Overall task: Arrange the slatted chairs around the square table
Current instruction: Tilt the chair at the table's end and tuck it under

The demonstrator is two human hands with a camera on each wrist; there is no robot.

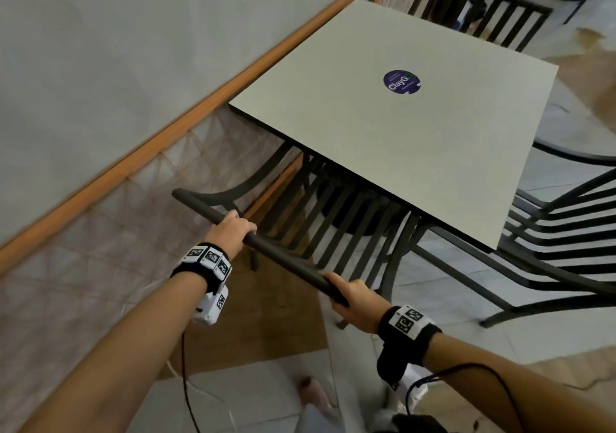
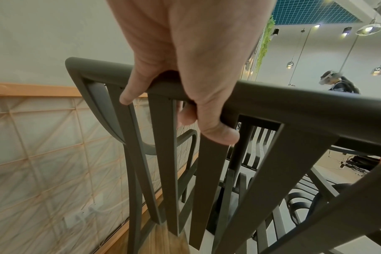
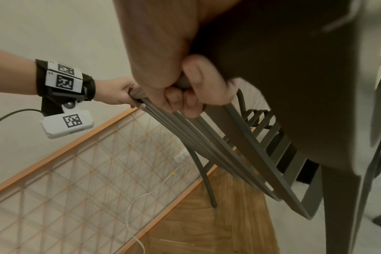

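Both hands are on the chair's top rail (image 1: 283, 256), which runs diagonally across the lower middle of the head view. The left hand (image 1: 233, 229) is wrapped over it towards the upper-left end, the right hand (image 1: 353, 296) clenched round it lower right, a wide 2-handed grip that looks chosen to keep the slatted chair (image 1: 333, 212) square while steering it. Its seat already sits under the near edge of the square table (image 1: 383, 139), centre frame, so this one seems almost tucked in. A 2nd chair (image 1: 493, 19) stands at the far side, top right, and a 3rd chair (image 1: 566, 232) at the right edge. The netted railing (image 1: 133, 199) runs close along the left, leaving little room that side.
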